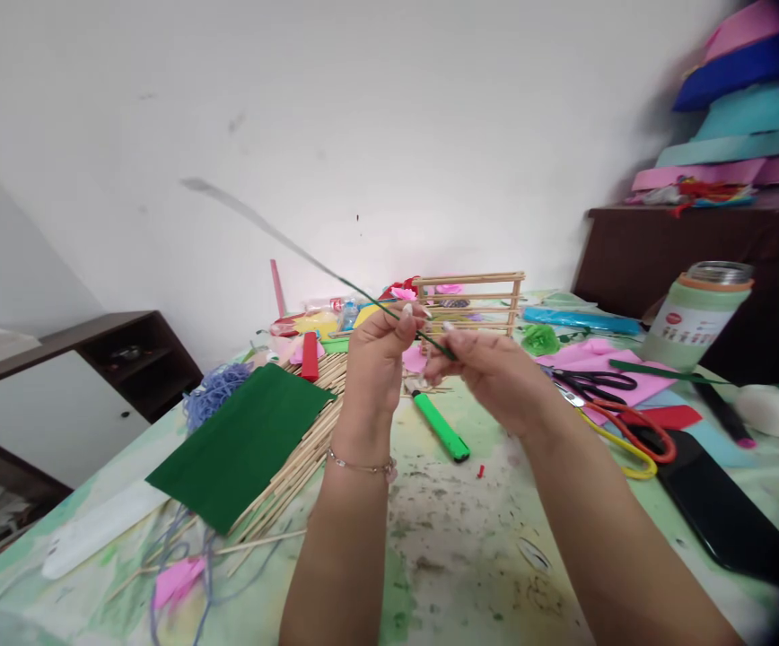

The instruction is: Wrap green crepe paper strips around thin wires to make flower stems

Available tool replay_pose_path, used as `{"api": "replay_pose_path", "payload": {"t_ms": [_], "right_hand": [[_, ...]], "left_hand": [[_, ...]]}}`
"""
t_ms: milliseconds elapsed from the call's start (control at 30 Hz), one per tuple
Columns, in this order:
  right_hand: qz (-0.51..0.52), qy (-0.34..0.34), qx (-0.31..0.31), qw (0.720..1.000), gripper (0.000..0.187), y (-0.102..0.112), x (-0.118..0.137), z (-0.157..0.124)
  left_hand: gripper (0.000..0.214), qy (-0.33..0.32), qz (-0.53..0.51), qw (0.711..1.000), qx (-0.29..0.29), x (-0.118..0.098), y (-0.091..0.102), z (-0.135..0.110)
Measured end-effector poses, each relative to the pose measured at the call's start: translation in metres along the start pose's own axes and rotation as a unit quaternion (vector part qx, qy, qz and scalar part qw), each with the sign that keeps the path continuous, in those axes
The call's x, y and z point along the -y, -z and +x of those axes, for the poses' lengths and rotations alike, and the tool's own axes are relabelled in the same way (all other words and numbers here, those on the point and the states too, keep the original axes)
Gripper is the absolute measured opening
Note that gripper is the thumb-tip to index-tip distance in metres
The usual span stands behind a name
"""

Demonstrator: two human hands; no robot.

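A long thin green stem [355, 289] runs between my hands, its far end blurred grey up at the left against the wall. My left hand [384, 345] pinches it between thumb and fingers. My right hand [497, 372] closes on its lower end, where a bit of dark green shows at the fingertips. Below them on the table lies a green utility knife [442, 426]. A dark green sheet [245, 449] rests on a bundle of thin wooden sticks [288, 480] beside my left forearm. Behind my hands stands a small wooden stick frame [474, 299].
At the right lie black-handled scissors [595, 386], red-and-yellow-handled scissors [632, 440], a phone [722, 507] and pink paper [655, 372]; a green bottle [695, 318] stands behind. Purple yarn [218, 395] and a red strip [310, 357] are at the left. A low cabinet [59, 395] stands beyond.
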State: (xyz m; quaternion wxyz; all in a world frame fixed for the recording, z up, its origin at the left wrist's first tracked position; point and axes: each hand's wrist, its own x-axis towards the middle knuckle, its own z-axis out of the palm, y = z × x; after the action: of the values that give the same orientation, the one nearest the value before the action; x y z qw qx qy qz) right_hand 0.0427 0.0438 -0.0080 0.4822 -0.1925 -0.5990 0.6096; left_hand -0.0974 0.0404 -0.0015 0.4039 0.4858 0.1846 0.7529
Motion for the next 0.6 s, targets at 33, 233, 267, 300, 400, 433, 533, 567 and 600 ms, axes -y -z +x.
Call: {"api": "replay_pose_path", "payload": {"t_ms": [33,233,267,300,400,433,533,567,600], "right_hand": [[-0.049,0.036,-0.05,0.997,0.031,0.002,0.004,-0.002],[-0.432,0.301,-0.167,0.834,0.018,0.006,0.014,-0.013],[-0.472,0.331,-0.164,0.8,0.018,0.004,0.013,-0.013],[-0.504,0.355,-0.166,0.77,0.018,0.002,0.01,-0.012],[-0.557,0.411,-0.201,0.694,0.011,-0.005,0.0,-0.009],[-0.563,0.424,-0.21,0.678,0.01,-0.007,-0.002,-0.009],[-0.544,0.442,-0.211,0.682,0.013,-0.008,-0.003,-0.008],[-0.526,0.434,-0.201,0.703,0.013,-0.008,-0.002,-0.008],[-0.502,0.415,-0.187,0.735,0.014,-0.007,0.0,-0.009]], "left_hand": [[0.026,-0.012,-0.002,1.0,-0.019,0.001,0.001,0.001],[0.016,-0.036,-0.005,0.997,-0.075,0.0,-0.001,0.001],[0.017,-0.031,-0.006,0.996,-0.082,-0.001,-0.002,0.001],[0.019,-0.024,-0.007,0.996,-0.087,-0.002,-0.004,0.0],[0.021,-0.009,-0.013,0.996,-0.088,-0.003,-0.011,-0.004],[0.02,-0.006,-0.014,0.996,-0.085,-0.003,-0.012,-0.005],[0.018,0.0,-0.014,0.997,-0.072,-0.002,-0.013,-0.007],[0.017,-0.001,-0.016,0.998,-0.065,-0.002,-0.012,-0.007],[0.017,-0.002,-0.019,0.998,-0.054,-0.002,-0.011,-0.007]]}}
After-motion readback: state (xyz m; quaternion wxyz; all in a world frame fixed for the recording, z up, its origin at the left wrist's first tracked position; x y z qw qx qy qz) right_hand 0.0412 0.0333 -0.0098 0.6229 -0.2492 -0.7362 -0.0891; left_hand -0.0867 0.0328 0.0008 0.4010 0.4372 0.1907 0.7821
